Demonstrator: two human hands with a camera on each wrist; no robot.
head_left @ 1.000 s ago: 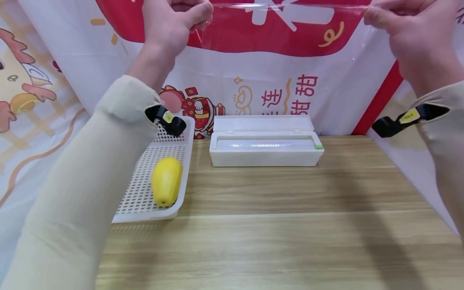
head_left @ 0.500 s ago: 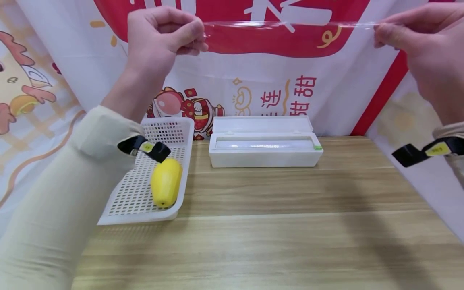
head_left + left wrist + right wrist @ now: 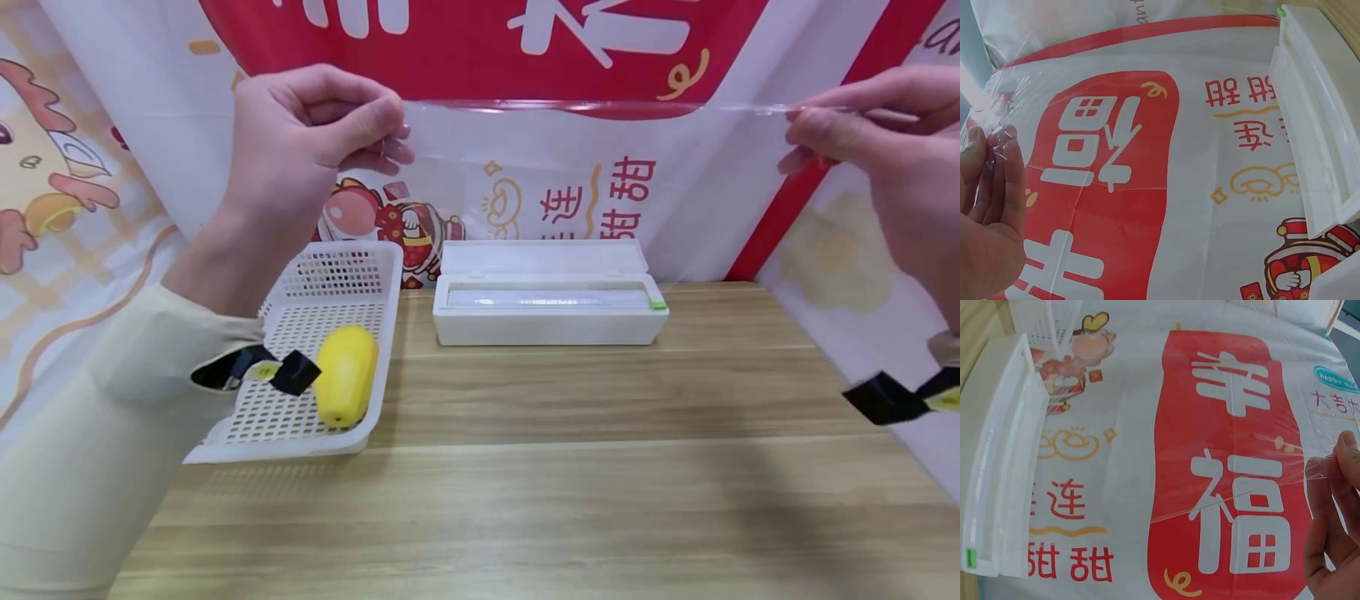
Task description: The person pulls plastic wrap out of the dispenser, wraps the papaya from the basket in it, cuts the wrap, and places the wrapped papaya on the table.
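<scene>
Held between thumb and fingers of the left hand [image 3: 307,125], one end of clear film [image 3: 540,106], gathered into creases plain in the left wrist view but barely readable in the head view. Stretched nearly straight from there through midair, in front of the printed cloth [image 3: 525,158]. Pinched at the opposite end by thumb and fingers of the right hand [image 3: 892,133]; seen past it in the right wrist view only, a teal oval [image 3: 1335,378]. Lower in the head view than half a second ago, both hands and film alike; unmoved, basket [image 3: 389,333] and box [image 3: 547,327]. In the white basket, at left on the wooden table [image 3: 525,500], one yellow fruit [image 3: 347,375] near the right wall, visible in the head view alone. Farther right, inside the white, raised-lid box, a shiny roll [image 3: 547,298]; at its right end, a green piece [image 3: 657,305].
</scene>
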